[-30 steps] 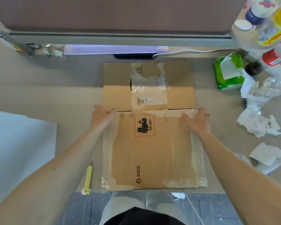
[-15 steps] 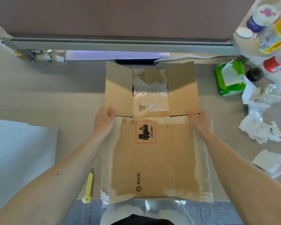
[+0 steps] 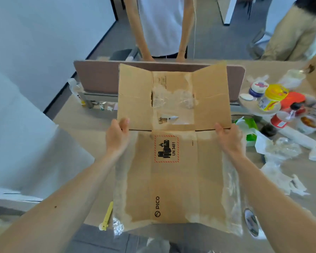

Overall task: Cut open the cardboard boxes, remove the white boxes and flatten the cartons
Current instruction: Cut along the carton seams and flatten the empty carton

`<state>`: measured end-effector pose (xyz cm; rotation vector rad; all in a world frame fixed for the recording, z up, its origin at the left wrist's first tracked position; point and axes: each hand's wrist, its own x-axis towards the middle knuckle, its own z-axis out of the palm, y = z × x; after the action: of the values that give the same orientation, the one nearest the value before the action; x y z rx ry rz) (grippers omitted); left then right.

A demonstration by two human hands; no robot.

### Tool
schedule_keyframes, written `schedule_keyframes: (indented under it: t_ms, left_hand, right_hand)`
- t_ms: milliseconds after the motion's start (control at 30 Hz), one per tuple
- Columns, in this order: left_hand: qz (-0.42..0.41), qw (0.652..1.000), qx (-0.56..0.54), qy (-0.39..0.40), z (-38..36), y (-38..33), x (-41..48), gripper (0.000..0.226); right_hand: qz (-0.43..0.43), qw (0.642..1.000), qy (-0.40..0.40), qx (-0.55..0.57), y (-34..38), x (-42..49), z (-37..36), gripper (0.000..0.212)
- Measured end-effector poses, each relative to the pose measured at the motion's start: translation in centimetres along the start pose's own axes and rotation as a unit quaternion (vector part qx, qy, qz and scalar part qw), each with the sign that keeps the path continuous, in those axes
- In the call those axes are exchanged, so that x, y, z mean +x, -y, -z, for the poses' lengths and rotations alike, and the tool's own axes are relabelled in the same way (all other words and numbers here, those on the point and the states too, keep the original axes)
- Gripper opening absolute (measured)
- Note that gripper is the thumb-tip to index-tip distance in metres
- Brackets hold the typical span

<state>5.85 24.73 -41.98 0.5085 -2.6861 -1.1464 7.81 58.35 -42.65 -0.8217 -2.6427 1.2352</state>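
A flattened brown cardboard carton [image 3: 173,179], printed with a PICO logo and a red-bordered UN 3481 battery label, is held out in front of the person above the beige worktop [image 3: 84,125]. Its long axis runs straight away from the person. The near edge overhangs the worktop's front, and the far flaps tilt up toward a brown partition screen [image 3: 97,77]. Torn clear tape clings to both long sides and the middle flap.

The carton lies squarely between the two hands. The left hand [image 3: 118,136] clasps the left edge and the right hand [image 3: 228,138] the right edge, both at the cross-crease where the flaps begin. On each, the fingers [image 3: 125,123] curl round the cardboard edge. Neither hand is nearer, so any carrying or folding would probably hinge on that crease.

A yellow box cutter [image 3: 107,215] lies on the worktop just left of the carton's near corner. To the right are a green tissue pack [image 3: 251,128] and crumpled plastic wrap [image 3: 281,148].
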Motion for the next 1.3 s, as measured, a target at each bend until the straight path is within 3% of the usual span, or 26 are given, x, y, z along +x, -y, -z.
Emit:
schedule_keyframes:
  t_ms: [100, 233, 367, 467, 633, 900, 1033, 1133, 1300]
  left_hand:
    - [-0.046, 0.997, -0.037, -0.055, 5.1, -4.5, -0.4, 0.040]
    - [-0.097, 0.984, -0.062, -0.136, 12.7, -10.9, -0.8, 0.036]
    - [-0.150, 0.961, -0.048, -0.228, 20.6, -17.7, -1.3, 0.036]
    - [-0.173, 0.948, -0.048, -0.262, 26.6, -22.0, -2.1, 0.036]
    - [-0.196, 0.932, -0.035, -0.303, 36.2, -25.9, -3.7, 0.036]
    - [-0.154, 0.908, -0.030, -0.388, 51.1, -21.9, -6.9, 0.042]
    - [-0.110, 0.899, -0.062, -0.419, 59.1, -16.7, -9.1, 0.043]
    - [-0.086, 0.890, -0.076, -0.442, 64.6, -12.7, -10.9, 0.041]
    - [-0.043, 0.866, -0.074, -0.493, 72.7, -6.7, -15.1, 0.040]
  right_hand:
    - [0.061, 0.997, -0.017, 0.032, 4.8, -0.2, 3.6, 0.053]
    - [0.149, 0.983, -0.048, 0.096, 12.1, -1.2, 8.5, 0.033]
    - [0.204, 0.968, -0.083, 0.123, 19.5, -2.1, 13.5, 0.042]
    - [0.241, 0.953, -0.093, 0.156, 24.9, -3.4, 16.8, 0.042]
    - [0.318, 0.923, -0.079, 0.204, 32.6, -6.4, 19.1, 0.024]
    - [0.395, 0.884, 0.002, 0.249, 43.9, -14.9, 15.6, 0.024]
    - [0.425, 0.864, 0.070, 0.261, 50.2, -21.2, 11.9, 0.033]
    - [0.436, 0.849, 0.118, 0.274, 54.8, -25.8, 8.9, 0.052]
    - [0.465, 0.827, 0.163, 0.270, 61.1, -34.7, 4.8, 0.042]
